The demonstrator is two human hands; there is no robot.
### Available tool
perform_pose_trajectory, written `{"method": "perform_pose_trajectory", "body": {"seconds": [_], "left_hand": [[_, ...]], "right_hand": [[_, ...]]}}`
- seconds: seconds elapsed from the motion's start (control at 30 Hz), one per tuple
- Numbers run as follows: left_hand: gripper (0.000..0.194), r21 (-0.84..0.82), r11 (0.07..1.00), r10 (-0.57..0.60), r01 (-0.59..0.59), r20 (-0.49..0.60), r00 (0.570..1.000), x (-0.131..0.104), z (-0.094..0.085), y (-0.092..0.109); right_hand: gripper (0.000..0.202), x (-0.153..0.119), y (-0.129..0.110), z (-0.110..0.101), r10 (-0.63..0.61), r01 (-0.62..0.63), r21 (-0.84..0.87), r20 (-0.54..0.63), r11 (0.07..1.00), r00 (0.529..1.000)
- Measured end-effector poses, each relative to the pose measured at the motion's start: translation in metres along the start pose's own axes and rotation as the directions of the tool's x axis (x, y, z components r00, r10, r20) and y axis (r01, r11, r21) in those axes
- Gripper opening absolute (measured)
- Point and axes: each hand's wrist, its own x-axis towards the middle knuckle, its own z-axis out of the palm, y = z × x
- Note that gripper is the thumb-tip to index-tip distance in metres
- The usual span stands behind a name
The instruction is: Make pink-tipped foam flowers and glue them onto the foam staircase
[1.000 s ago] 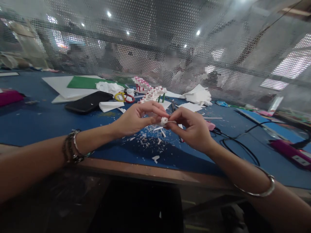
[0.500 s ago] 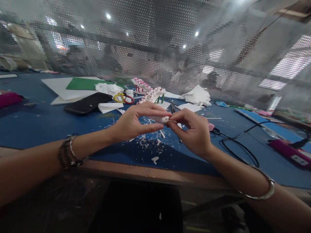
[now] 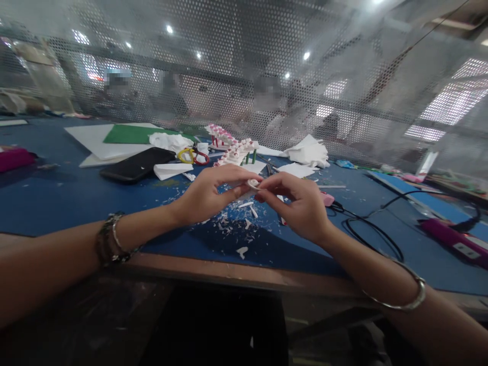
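Observation:
A small roll of white paper (image 3: 253, 183) is held between my two hands, its coiled end facing up toward me. My left hand (image 3: 209, 195) pinches the roll from the left with thumb and fingers. From the right, the thumb and forefinger of my right hand (image 3: 299, 203) grip the strip's loose edge beside the coil. Both hands hover over the blue table top (image 3: 160, 213), which is littered with white paper scraps (image 3: 242, 251). Behind the hands stand white pieces with pink and dark red tips (image 3: 236, 150) on red and green supports.
A black phone or tray-like slab (image 3: 137, 165), yellow and red scissors (image 3: 193, 155), a green sheet (image 3: 127, 134) and stacked white paper (image 3: 308, 151) lie farther back. To the right are black cables (image 3: 375, 234) and a purple power strip (image 3: 452, 241). A perforated screen (image 3: 229, 61) rises behind.
My left thumb has closed up onto the paper roll, and the roll has tipped so its coil faces more upward. Both hands have drawn closer together, the right shifting slightly left.

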Motion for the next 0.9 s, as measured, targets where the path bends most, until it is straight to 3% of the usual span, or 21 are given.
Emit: {"method": "perform_pose_trajectory", "body": {"seconds": [0.23,0.37,0.57,0.73,0.9], "left_hand": [[0.023,-0.11,0.992,-0.057,0.062,0.052,0.997,-0.0003,0.0005,-0.0002],[0.027,-0.188,0.968,-0.154,0.163,0.065,0.986,-0.0011,0.0006,-0.0016],[0.016,-0.304,0.916,-0.249,0.262,0.084,0.965,-0.0002,0.0003,-0.0055],[0.015,-0.313,0.907,-0.261,0.283,0.111,0.959,0.0022,-0.0003,-0.0052],[0.013,-0.356,0.882,-0.288,0.31,0.115,0.951,0.0031,-0.0005,-0.0034]], "right_hand": [[0.007,0.001,0.0015,-0.0013,0.086,-0.085,0.082,-0.007,0.993,0.996],[0.004,0.0006,0.0024,-0.0024,0.076,-0.076,0.089,0.003,0.993,0.997],[0.005,0.0017,0.003,-0.0019,0.117,-0.115,0.143,-0.003,0.983,0.993],[0.004,0.0024,0.0029,-0.0018,0.178,-0.177,0.182,0.011,0.967,0.984],[0.004,0.0022,0.0017,-0.0029,0.155,-0.157,0.19,0.023,0.969,0.988]]}}
